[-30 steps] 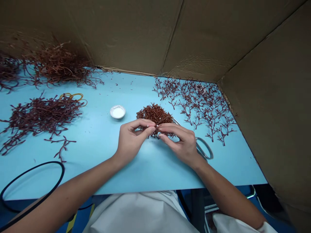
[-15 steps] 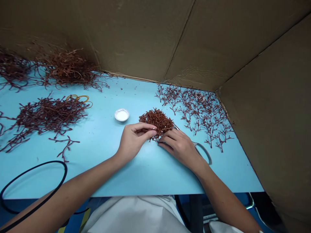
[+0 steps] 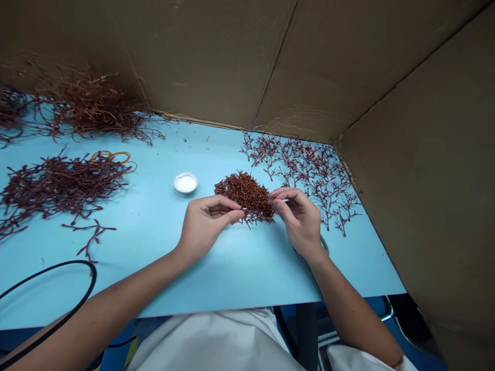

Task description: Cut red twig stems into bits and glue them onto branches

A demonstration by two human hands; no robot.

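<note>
A heap of short reddish-brown twig pieces (image 3: 243, 191) lies on the table in front of me. My left hand (image 3: 204, 224) is at its lower left edge, thumb and fingers pinched together. A tiny white speck shows at those fingertips, too small to name. At the heap's right edge, my right hand (image 3: 300, 221) also has thumb and forefinger closed; whatever they pinch is not clear. Under the right hand lies a pair of scissors, mostly hidden, with part of a grey handle (image 3: 325, 244) showing. A small white bowl (image 3: 185, 183) with white contents stands left of the heap.
Branched brown twigs (image 3: 309, 165) are spread at the back right. Larger twig piles (image 3: 62, 183) lie on the left, near yellow rubber bands (image 3: 116, 156). A black cable loop (image 3: 91, 281) crosses my left forearm. Cardboard walls (image 3: 201, 62) border the blue table (image 3: 232, 273).
My right hand has risen from the heap's lower edge to its right side and turned, covering more of the scissors. The left hand remains pinched beside the heap. The view has shifted slightly.
</note>
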